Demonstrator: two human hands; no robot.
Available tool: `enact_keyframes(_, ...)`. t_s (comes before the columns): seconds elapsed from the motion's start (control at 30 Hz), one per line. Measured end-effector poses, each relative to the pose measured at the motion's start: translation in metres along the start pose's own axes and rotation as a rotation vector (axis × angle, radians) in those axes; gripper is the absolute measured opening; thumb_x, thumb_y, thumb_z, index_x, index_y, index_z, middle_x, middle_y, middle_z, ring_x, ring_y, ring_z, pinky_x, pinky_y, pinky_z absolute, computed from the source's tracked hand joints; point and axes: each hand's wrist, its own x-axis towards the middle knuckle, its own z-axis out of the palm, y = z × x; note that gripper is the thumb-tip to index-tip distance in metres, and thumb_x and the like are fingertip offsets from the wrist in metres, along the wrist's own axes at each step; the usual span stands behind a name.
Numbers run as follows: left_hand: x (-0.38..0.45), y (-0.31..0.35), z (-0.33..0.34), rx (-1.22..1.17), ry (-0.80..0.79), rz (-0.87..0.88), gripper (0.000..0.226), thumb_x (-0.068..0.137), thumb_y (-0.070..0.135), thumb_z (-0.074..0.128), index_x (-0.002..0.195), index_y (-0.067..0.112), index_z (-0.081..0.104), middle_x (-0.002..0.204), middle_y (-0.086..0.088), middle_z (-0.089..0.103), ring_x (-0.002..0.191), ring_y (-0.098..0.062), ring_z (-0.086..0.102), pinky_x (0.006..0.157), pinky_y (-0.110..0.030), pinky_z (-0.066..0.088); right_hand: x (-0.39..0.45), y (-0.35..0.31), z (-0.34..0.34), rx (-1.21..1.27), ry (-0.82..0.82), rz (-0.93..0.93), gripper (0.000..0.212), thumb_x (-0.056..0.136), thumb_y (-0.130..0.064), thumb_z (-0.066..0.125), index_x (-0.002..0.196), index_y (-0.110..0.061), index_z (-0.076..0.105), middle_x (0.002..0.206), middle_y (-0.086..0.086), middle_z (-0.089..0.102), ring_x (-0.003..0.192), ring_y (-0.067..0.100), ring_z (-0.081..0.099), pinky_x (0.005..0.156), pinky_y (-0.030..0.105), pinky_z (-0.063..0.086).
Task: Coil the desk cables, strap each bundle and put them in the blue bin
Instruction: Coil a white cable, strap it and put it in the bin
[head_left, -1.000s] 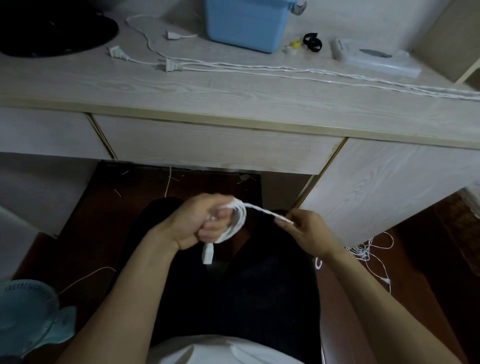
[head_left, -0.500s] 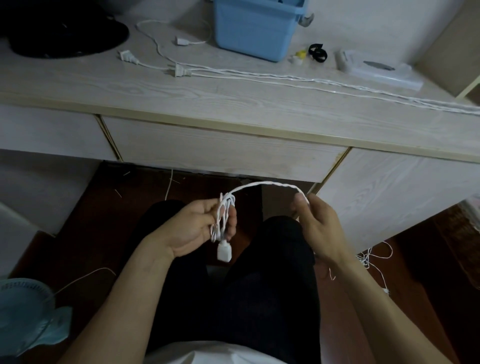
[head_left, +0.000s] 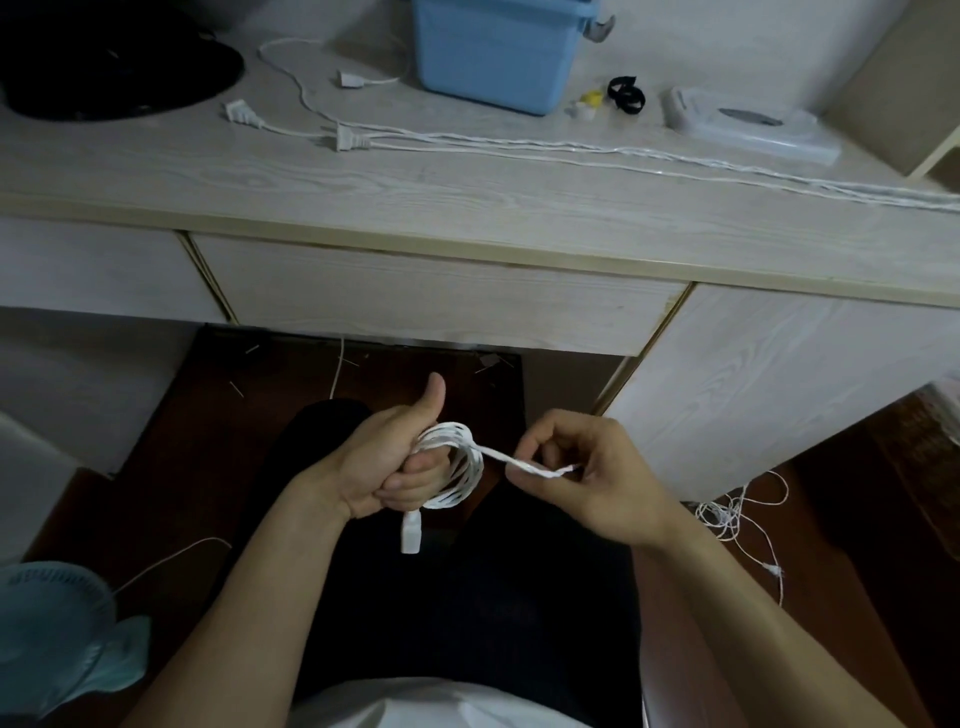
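white cable (head_left: 451, 467) coiled round left hand (head_left: 387, 462), plug (head_left: 410, 535) dangling.

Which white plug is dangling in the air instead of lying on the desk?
The plug hanging below the left hand, under the coil. The other plugs lie flat on the desk.

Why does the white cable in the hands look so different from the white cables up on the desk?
The cable in the hands is wound in loops round the left hand; the desk cables lie stretched out long. The right hand pinches the first one's loose strand; nobody touches the desk cables. The first one's plug hangs down; theirs lie flat. All are thin, white, and not yet in the blue bin.
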Motion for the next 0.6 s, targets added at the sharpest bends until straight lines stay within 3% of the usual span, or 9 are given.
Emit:
enact_keyframes(0.13,0.001,-0.001,-0.007,-0.047,-0.204,-0.128,0.066,0.088,0.074,0.039,0.052,0.018,0.036,0.042,0.005,0.021,0.037,-0.009,0.013,0.039,-0.023,0.012,-0.002,-0.001,-0.011,0.144,0.026,-0.044,0.017,0.077,-0.014,0.082,0.08,-0.006,0.068,0.057,-0.008,0.048,0.049,0.005,0.04,0.052,0.014,0.034)
enact_keyframes(0.2,0.0,-0.004,-0.009,-0.057,-0.295,-0.186,0.06,0.083,0.07,0.055,0.057,0.018,0.04,0.047,0.005,0.023,0.041,-0.008,0.016,0.04,-0.021,0.015,-0.001,-0.001,-0.015,0.161,0.129,-0.042,0.014,0.078,-0.014,0.076,0.076,-0.005,0.066,0.054,-0.012,0.049,0.048,0.001,0.04,0.052,0.011,0.034)
enact_keyframes(0.3,0.0,-0.01,-0.006,-0.107,-0.33,-0.148,0.053,0.085,0.06,0.063,0.057,0.019,0.043,0.047,0.006,0.024,0.041,-0.006,0.018,0.04,-0.018,0.018,0.002,0.006,-0.017,0.201,0.33,0.027,0.015,0.084,-0.021,0.07,0.073,-0.011,0.066,0.051,-0.012,0.048,0.047,0.002,0.04,0.05,0.012,0.035)
enact_keyframes(0.43,0.005,-0.005,-0.003,-0.431,-0.128,-0.002,0.048,0.082,0.048,0.069,0.051,0.023,0.042,0.041,0.01,0.028,0.037,-0.007,0.014,0.037,-0.021,0.016,0.004,0.021,-0.016,0.082,0.335,0.189,0.025,0.086,-0.033,0.071,0.076,-0.01,0.067,0.054,-0.012,0.051,0.049,0.004,0.044,0.051,0.015,0.037)
enact_keyframes(0.6,0.015,0.001,-0.012,-0.924,0.287,0.371,0.053,0.1,0.041,0.035,0.051,0.022,0.043,0.039,0.009,0.028,0.035,-0.007,0.013,0.033,-0.021,0.016,0.006,0.036,-0.018,-0.253,0.187,0.282,0.021,0.096,-0.039,0.061,0.083,-0.023,0.065,0.059,-0.012,0.06,0.049,0.0,0.05,0.051,0.014,0.039)
